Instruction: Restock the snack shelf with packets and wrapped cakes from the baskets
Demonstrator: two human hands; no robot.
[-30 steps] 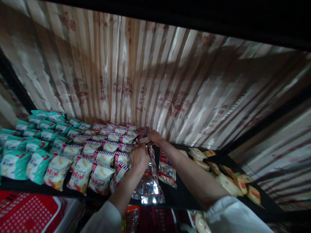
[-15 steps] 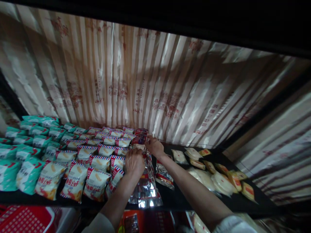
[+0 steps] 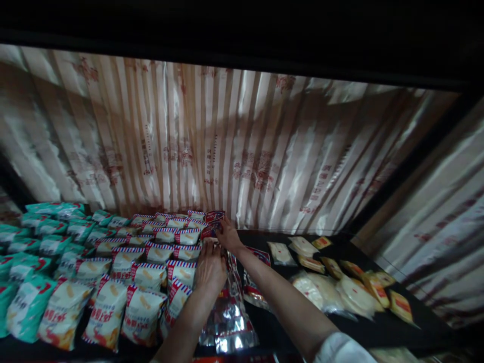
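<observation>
A column of dark red and silver foil packets point(image 3: 230, 322) runs from the shelf's front edge to the back. My left hand point(image 3: 210, 268) rests over the middle of this column, its fingers curled down onto a packet and partly hidden. Just behind it and to the right, my right hand point(image 3: 229, 236) pinches the edge of a dark red packet point(image 3: 212, 227) near the back of the column. To the left, white snack bags point(image 3: 141, 315) with red and blue striped tops stand in rows beside the column. Another dark red packet point(image 3: 257, 292) lies right of it, partly behind my right forearm.
Teal snack bags point(image 3: 32, 307) fill the far left in rows. On the right of the black shelf point(image 3: 272, 327) lie clear-wrapped pale flat packs point(image 3: 355, 296) and small yellow packs point(image 3: 401, 306). A pleated printed curtain point(image 3: 223, 151) hangs behind, below a dark upper beam point(image 3: 242, 55).
The view has tilted upward, so the shelf sits lower and the red basket beneath is out of view. Both hands stay at the red packet column, with the right hand slightly farther over the back packet.
</observation>
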